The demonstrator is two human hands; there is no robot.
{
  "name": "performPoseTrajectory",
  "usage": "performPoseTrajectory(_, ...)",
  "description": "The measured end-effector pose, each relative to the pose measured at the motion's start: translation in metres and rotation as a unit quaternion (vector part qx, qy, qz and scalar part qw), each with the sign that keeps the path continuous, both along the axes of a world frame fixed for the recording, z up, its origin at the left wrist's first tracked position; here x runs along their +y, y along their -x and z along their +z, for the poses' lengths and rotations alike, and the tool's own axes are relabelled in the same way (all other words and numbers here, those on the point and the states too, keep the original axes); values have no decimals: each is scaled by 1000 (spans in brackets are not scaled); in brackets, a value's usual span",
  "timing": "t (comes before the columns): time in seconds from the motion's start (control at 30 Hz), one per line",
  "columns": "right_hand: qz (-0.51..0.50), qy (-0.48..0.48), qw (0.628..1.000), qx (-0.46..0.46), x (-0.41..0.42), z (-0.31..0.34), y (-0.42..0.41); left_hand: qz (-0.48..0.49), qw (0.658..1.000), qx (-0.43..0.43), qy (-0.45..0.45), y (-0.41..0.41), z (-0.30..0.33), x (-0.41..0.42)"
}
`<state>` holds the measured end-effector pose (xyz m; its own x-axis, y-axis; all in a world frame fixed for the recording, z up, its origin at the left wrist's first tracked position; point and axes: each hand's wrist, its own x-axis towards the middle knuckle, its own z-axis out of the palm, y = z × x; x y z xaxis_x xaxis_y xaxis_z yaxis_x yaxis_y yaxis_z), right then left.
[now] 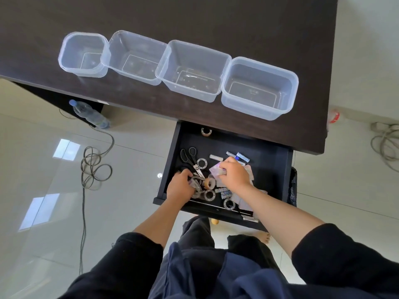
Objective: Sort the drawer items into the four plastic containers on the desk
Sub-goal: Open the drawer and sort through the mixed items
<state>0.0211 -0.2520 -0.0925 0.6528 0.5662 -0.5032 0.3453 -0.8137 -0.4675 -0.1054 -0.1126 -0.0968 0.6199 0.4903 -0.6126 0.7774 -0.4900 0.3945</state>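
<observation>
The right hand [234,173], at centre frame inside the open drawer [272,169], has its grip closed on a pale pinkish slip of paper [216,170], pinched between thumb and fingers. The left hand [181,186], just to its left, is curled down into a cluster of clear tape rolls [209,194]; its grip appears closed on something there, but the fingers hide the object and it cannot be identified. A beige tape roll [209,183] lies between the two hands. Black-handled scissors [191,158] lie above the left hand, blades pointing toward lower right, with a further tape roll [202,163] just beside them. Small batteries [237,157] lie above the right hand, and more paper slips [244,202] lie beneath the right forearm. One tape roll [206,131] sits apart at the back of the drawer, under the worktop edge. On the dark worktop [194,18], in the upper half of the frame, four clear plastic containers [193,70] stand in a touching row running from upper left to right; none holds a drawer item. A water bottle [90,114] lies on the floor at left, near a coiled cable [94,167].
</observation>
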Motion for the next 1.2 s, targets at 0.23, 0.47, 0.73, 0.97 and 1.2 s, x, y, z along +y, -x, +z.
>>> performPoseTrajectory(0.23,-110,-25,994,13,-10,17,-17,3,999,-40,-11,4,13,-6)
performPoseTrajectory(0.47,-142,-64,988,-17,-33,39,-24,41,996,-75,-31,7,31,-10)
performPoseTrajectory(0.73,-151,-105,981,-55,-78,55,-40,85,985,-139,-54,-18,55,-49)
performPoseTrajectory(0.97,-168,-138,970,-113,-143,69,-71,99,980,-171,-6,-57,70,-146)
performPoseTrajectory(1.2,-204,-177,961,-52,-243,50,-98,75,976,-198,53,-107,73,-246)
